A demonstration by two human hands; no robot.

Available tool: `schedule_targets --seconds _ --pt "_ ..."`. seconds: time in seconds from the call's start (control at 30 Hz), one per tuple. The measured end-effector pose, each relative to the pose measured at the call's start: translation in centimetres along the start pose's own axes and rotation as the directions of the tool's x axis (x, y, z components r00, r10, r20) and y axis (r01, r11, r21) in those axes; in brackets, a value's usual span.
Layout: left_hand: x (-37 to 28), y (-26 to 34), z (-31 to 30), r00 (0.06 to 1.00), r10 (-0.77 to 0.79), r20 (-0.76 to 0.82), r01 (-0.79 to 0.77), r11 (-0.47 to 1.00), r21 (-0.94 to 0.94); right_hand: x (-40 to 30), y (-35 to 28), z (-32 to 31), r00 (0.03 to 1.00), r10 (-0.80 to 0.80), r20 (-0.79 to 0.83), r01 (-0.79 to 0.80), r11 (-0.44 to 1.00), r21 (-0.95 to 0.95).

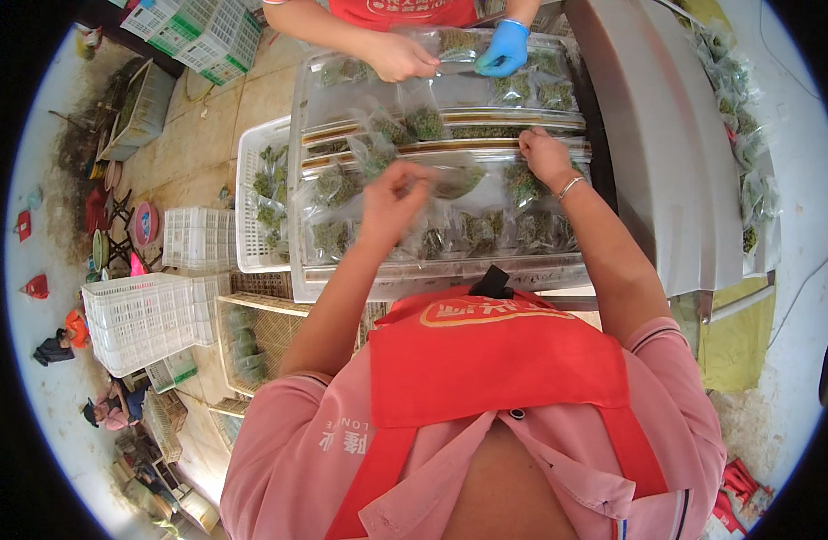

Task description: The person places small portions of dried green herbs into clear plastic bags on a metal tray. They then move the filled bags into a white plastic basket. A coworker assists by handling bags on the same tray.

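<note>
My left hand (399, 199), blurred by motion, pinches the edge of a clear plastic bag (462, 179) with green contents over the bed of a vacuum packing machine (447, 267). My right hand (546, 159), a bracelet at its wrist, has its fingertips drawn together at a sealing bar (468, 143). Just below it lies a filled clear bag (522, 187); whether the fingers grip its upper end is hidden. Along the near side sit several bags (481, 229) of small green clusters, apparently green peppercorns. Two more filled bags (425, 123) rest across the bars.
Opposite me, a co-worker's bare hand (403, 57) and blue-gloved hand (505, 48) handle a bag. A curved stainless lid (663, 148) stands at right, with filled bags (744, 121) beyond. Left are a white crate (248, 196) of green bunches, stacked crates (140, 317) and a woven tray (275, 337).
</note>
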State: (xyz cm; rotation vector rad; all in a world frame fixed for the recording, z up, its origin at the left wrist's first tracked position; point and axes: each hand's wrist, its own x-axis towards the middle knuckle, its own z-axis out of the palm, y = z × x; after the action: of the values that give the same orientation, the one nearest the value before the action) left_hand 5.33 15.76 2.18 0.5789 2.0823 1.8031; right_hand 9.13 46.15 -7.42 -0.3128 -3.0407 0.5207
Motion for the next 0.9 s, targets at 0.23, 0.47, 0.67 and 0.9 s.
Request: schedule_targets --seconds 0.23,0.47,0.67,0.9 --pt "-1.6 -0.1 -8.5 0.985 -0.032 -0.17 0.016 0.995 -0.099 0.1 0.9 1.4 0.942 0.25 -0.223 -0.249 0.968 0.035" --pt "-3.0 -0.3 -9.7 0.974 -0.219 0.065 0.165 0.87 0.464 1.5 -0.7 0.3 0.986 0.12 -0.113 -0.126 0.99 -0.056" --pt "-2.7 -1.1 -4.9 0.932 -0.069 0.356 -0.316 0.324 0.892 0.1 -1.5 -1.1 0.961 0.152 -0.23 -0.156 0.988 0.004" --pt "-1.5 -3.9 -2.1 0.877 -0.059 0.476 -0.461 0.169 0.871 -4.8 -10.5 1.1 0.913 -0.405 -0.046 0.398 0.861 0.316"
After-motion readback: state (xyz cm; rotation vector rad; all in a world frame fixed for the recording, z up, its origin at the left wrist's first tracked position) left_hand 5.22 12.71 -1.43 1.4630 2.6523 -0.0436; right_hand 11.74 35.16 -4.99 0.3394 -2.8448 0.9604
